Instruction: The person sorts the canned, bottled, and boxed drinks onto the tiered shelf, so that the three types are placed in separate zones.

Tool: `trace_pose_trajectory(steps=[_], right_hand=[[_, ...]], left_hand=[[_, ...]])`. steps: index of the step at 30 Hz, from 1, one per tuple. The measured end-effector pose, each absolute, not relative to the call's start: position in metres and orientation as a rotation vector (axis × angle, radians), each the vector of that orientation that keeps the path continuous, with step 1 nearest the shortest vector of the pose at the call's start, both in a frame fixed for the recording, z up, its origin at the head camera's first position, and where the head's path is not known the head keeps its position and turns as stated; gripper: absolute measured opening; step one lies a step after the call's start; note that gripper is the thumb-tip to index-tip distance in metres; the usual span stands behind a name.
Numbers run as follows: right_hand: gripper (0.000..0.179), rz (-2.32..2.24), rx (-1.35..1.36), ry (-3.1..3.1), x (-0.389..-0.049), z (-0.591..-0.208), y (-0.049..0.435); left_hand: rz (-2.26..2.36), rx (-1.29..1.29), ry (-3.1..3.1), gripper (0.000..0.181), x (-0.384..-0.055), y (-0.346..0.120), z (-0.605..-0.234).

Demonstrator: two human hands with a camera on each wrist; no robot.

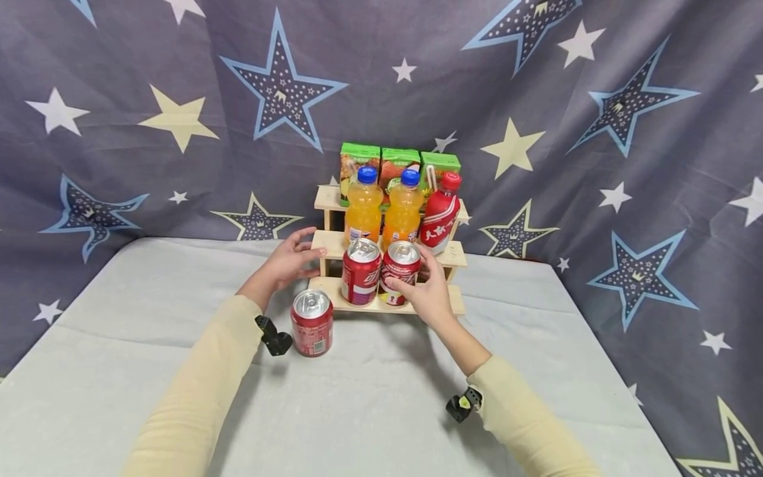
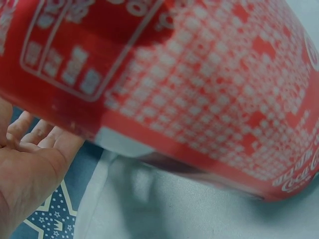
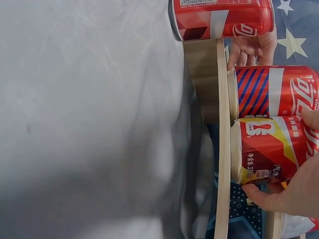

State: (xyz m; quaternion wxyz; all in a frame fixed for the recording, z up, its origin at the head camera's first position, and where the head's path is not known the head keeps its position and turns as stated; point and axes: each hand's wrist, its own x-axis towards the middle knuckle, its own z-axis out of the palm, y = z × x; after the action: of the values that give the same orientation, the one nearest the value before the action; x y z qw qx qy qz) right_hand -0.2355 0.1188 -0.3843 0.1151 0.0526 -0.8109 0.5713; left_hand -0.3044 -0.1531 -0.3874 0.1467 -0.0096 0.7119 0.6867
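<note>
My right hand (image 1: 426,291) grips a red cola can (image 3: 266,149) with a yellow patch, thumb on the near side and fingers round the far side. This can stands upright on the bottom step of a wooden display rack (image 1: 334,245), right beside another red cola can (image 1: 360,275). My left hand (image 1: 286,262) is at the rack's left end, with fingertips at the edge of the middle step and fingers loosely spread. A third cola can (image 1: 312,324) stands on the table in front of the left wrist and fills most of the left wrist view.
On the middle step stand two orange drink bottles (image 1: 365,209) with blue caps and a red bottle (image 1: 441,215). Several green juice boxes (image 1: 399,162) line the top step. A starry curtain (image 1: 393,73) hangs behind the cloth-covered table (image 1: 369,411).
</note>
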Motion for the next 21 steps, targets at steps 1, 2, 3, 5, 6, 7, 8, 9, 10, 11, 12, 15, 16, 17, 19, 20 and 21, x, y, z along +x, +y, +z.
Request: trace_pose_trajectory(steps=[1,2,3,5,6,7,8,9,10,11,12,15,16,17,19,20,21], right_hand=[[0.078,1.676,0.154,-2.376,-0.2355,-0.3844,0.1186],[0.078,1.680,0.155,-2.376,-0.2355,-0.3843,0.1184],[0.078,1.683,0.159,-2.376,-0.2357,-0.3845,0.1186],[0.079,1.691,0.166,-2.375,-0.2356,-0.3842,0.1190],[0.079,1.691,0.169,-2.375,-0.2354,-0.3841,0.1194],[0.079,1.695,0.173,-2.373,-0.2353,-0.3835,0.1190],[0.078,1.695,0.178,-2.372,-0.2351,-0.3831,0.1188],[0.078,1.697,0.184,-2.371,-0.2349,-0.3827,0.1187],[0.079,1.698,0.191,-2.369,-0.2346,-0.3824,0.1186],[0.079,1.702,0.199,-2.368,-0.2341,-0.3819,0.1185],[0.080,1.707,0.209,-2.370,-0.2336,-0.3817,0.1187],[0.083,1.734,0.224,-2.368,-0.2320,-0.3816,0.1192],[0.083,1.742,0.227,-2.367,-0.2313,-0.3814,0.1194],[0.084,1.748,0.229,-2.366,-0.2306,-0.3813,0.1198],[0.084,1.746,0.223,-2.359,-0.2294,-0.3814,0.1209],[0.084,1.745,0.217,-2.355,-0.2285,-0.3813,0.1216],[0.083,1.748,0.213,-2.347,-0.2278,-0.3813,0.1224]], left_hand=[[1.975,-0.027,2.050,0.075,-0.3045,-0.1530,-0.3874],[1.975,-0.027,2.050,0.075,-0.3046,-0.1529,-0.3874],[1.975,-0.028,2.051,0.075,-0.3046,-0.1528,-0.3873],[1.975,-0.028,2.049,0.075,-0.3049,-0.1525,-0.3874],[1.974,-0.028,2.047,0.075,-0.3052,-0.1522,-0.3876],[1.975,-0.027,2.048,0.075,-0.3053,-0.1525,-0.3876],[1.978,-0.027,2.046,0.075,-0.3055,-0.1528,-0.3875],[1.979,-0.026,2.045,0.075,-0.3056,-0.1530,-0.3876],[1.982,-0.024,2.043,0.075,-0.3059,-0.1531,-0.3878],[1.985,-0.024,2.040,0.075,-0.3059,-0.1532,-0.3878],[1.986,-0.025,2.039,0.075,-0.3060,-0.1532,-0.3880],[1.987,-0.028,2.037,0.074,-0.3058,-0.1531,-0.3884],[1.987,-0.028,2.038,0.074,-0.3058,-0.1530,-0.3885],[1.986,-0.027,2.039,0.074,-0.3057,-0.1530,-0.3887],[1.985,-0.025,2.040,0.074,-0.3056,-0.1530,-0.3889],[1.985,-0.025,2.041,0.074,-0.3055,-0.1530,-0.3890],[1.984,-0.026,2.042,0.074,-0.3054,-0.1532,-0.3889]])
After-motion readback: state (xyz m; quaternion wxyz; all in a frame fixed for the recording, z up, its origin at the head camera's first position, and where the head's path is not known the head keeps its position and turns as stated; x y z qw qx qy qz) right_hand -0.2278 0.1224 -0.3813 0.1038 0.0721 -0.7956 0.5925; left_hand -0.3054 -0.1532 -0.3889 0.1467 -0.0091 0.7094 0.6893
